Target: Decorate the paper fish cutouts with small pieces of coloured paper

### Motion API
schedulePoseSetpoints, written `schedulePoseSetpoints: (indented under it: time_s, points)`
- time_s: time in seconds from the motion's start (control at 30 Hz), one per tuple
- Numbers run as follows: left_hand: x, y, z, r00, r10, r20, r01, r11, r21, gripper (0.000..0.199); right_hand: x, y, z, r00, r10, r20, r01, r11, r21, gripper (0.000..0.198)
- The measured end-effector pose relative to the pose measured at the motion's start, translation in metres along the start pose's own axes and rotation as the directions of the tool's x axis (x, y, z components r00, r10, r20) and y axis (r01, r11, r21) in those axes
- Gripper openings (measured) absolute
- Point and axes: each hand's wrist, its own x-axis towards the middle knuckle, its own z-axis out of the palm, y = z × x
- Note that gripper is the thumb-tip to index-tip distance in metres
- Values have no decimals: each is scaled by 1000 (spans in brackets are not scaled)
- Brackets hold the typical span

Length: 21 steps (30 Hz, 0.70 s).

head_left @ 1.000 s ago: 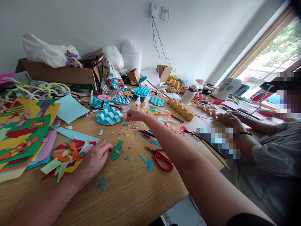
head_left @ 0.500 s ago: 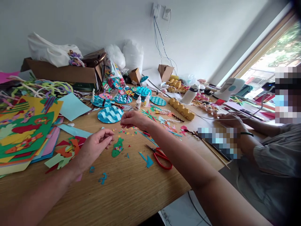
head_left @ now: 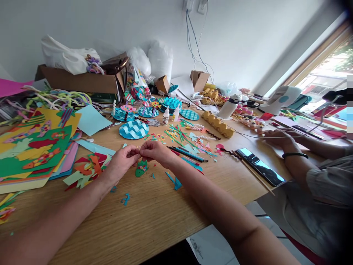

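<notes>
My left hand [head_left: 123,159] and my right hand [head_left: 156,151] meet fingertip to fingertip above the table, both pinched closed. Whatever lies between the fingertips is too small to make out. Just beneath them a green paper fish [head_left: 141,169] with coloured triangles lies on the wood, its tail end covered by my fingers. Tiny coloured paper bits [head_left: 156,137] are scattered behind my hands. Blue paper scraps [head_left: 125,199] lie nearer to me, and another blue scrap [head_left: 178,183] sits beside my right forearm.
At left are coloured paper sheets [head_left: 38,147] and a pile of offcuts [head_left: 88,167]. Beyond my hands stand a blue wavy disc [head_left: 134,129] and glue bottles [head_left: 165,117]. Pencils [head_left: 190,154] lie right of my hand. A phone [head_left: 259,167] and a co-worker's hands [head_left: 280,138] are farther right.
My hands have come together from being apart, now over the green fish's tail end. The red-handled scissors are no longer visible by my right forearm. The view has shifted slightly.
</notes>
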Motion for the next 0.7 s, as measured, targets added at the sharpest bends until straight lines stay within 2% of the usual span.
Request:
schedulePoseSetpoints:
  time_s: [0.23,0.5,0.57,0.7]
  points:
    - [-3,-4,2,1000,-17,-1,17,1000,11,21,-1,9,3,1000,-10,-11,10,999,35,9]
    - [-5,-3,5,997,-82,-14,80,991,-104,19,-2,12,-1,999,-19,27,17,998,63,7]
    - [-5,-4,5,994,-107,-13,105,987,-121,21,-2,12,-3,999,-27,19,27,1000,6,6]
    - [-5,-6,3,993,-117,-27,113,986,-122,20,-2,10,-1,997,-63,-38,52,967,-251,5]
